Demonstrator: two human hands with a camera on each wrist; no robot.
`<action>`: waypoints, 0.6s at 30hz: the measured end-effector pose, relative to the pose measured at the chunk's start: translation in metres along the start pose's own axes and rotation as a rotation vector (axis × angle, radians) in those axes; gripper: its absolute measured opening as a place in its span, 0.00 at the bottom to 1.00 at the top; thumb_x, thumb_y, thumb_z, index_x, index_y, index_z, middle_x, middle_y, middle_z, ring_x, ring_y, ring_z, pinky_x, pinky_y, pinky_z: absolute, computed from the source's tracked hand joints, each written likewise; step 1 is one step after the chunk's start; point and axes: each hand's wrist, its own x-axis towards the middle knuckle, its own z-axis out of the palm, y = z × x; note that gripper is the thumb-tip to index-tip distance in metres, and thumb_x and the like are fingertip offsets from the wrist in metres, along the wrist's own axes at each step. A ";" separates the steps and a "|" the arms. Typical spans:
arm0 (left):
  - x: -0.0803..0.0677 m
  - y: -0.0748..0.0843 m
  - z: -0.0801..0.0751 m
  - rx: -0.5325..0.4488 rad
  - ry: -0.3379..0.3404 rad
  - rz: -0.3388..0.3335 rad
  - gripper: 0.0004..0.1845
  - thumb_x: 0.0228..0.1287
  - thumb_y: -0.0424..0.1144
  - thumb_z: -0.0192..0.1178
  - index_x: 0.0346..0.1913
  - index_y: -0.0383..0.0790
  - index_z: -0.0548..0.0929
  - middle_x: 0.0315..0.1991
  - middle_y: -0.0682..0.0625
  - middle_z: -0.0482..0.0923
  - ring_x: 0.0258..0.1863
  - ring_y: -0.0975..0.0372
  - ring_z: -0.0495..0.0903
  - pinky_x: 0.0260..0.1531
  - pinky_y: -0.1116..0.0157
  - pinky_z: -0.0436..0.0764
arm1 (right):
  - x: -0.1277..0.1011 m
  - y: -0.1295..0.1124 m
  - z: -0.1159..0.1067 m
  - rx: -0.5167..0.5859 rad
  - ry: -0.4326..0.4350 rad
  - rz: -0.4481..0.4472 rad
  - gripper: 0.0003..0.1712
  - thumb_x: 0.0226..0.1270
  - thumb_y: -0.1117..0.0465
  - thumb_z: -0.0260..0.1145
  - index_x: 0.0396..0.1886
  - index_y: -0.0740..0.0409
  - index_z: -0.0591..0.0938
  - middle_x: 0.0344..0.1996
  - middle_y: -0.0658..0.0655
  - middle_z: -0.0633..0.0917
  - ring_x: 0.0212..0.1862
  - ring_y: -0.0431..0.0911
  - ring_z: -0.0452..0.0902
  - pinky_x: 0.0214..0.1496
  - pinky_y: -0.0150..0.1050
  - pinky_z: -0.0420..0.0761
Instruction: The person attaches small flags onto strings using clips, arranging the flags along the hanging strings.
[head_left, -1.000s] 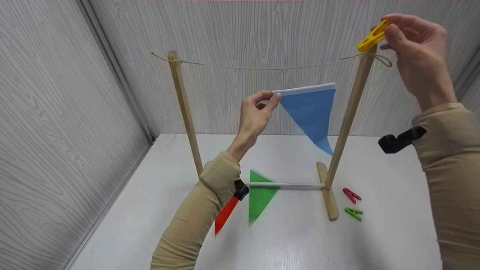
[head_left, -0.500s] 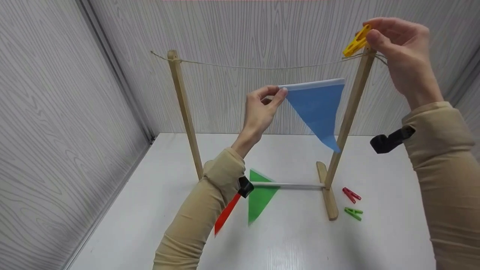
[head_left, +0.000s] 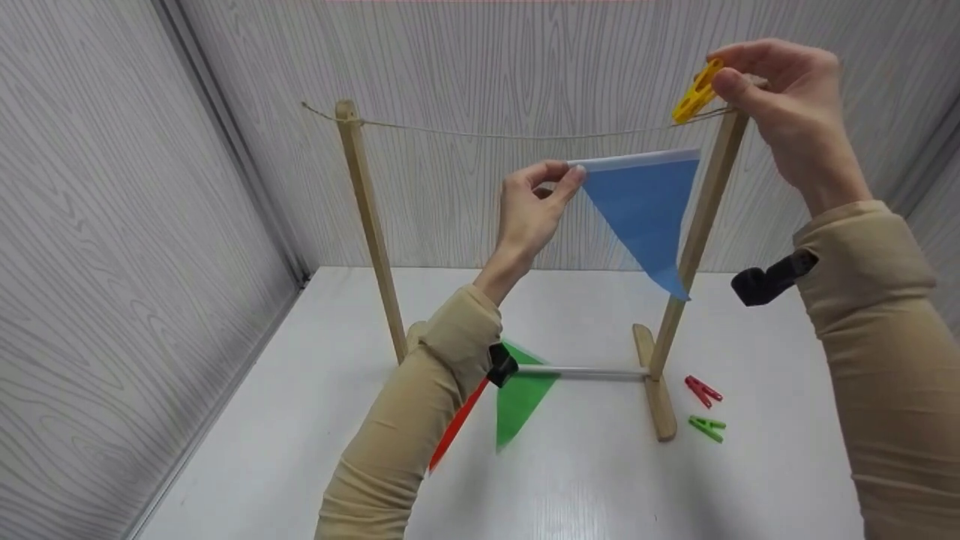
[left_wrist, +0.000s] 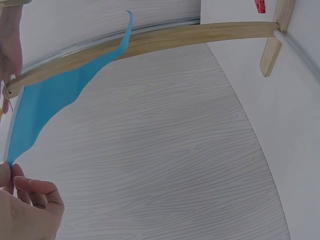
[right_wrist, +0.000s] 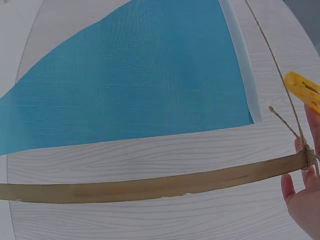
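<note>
A blue triangular pennant point(head_left: 646, 210) with a white top edge hangs from my left hand point(head_left: 534, 206), whose thumb and finger pinch its upper left corner. Its lower tip crosses the right wooden post point(head_left: 712, 187) in the head view. My right hand point(head_left: 799, 112) holds a yellow clothespin point(head_left: 697, 91) beside the top of that post. The clothespin's nose is by the twine point(head_left: 517, 137) strung between the posts; whether they touch I cannot tell. In the right wrist view the pennant point(right_wrist: 150, 75) is apart from the twine point(right_wrist: 272, 55) and the clothespin point(right_wrist: 303, 90).
Green point(head_left: 525, 397) and red point(head_left: 459, 427) pennants lie on the white table point(head_left: 570, 480), the red one partly behind my left sleeve. A red clothespin point(head_left: 703, 391) and a green one point(head_left: 707, 428) lie right of the stand's foot point(head_left: 660, 412). The left post point(head_left: 367, 217) stands opposite.
My left hand has carried the blue pennant up and to the right. My right hand has moved left and slightly down, bringing the yellow clothespin to the twine.
</note>
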 end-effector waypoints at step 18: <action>0.011 0.006 0.006 0.046 -0.007 -0.002 0.11 0.72 0.39 0.61 0.47 0.34 0.86 0.44 0.44 0.86 0.36 0.63 0.79 0.37 0.76 0.75 | 0.007 -0.001 -0.001 -0.290 -0.019 0.063 0.08 0.69 0.64 0.68 0.46 0.58 0.87 0.40 0.39 0.87 0.45 0.36 0.78 0.48 0.28 0.70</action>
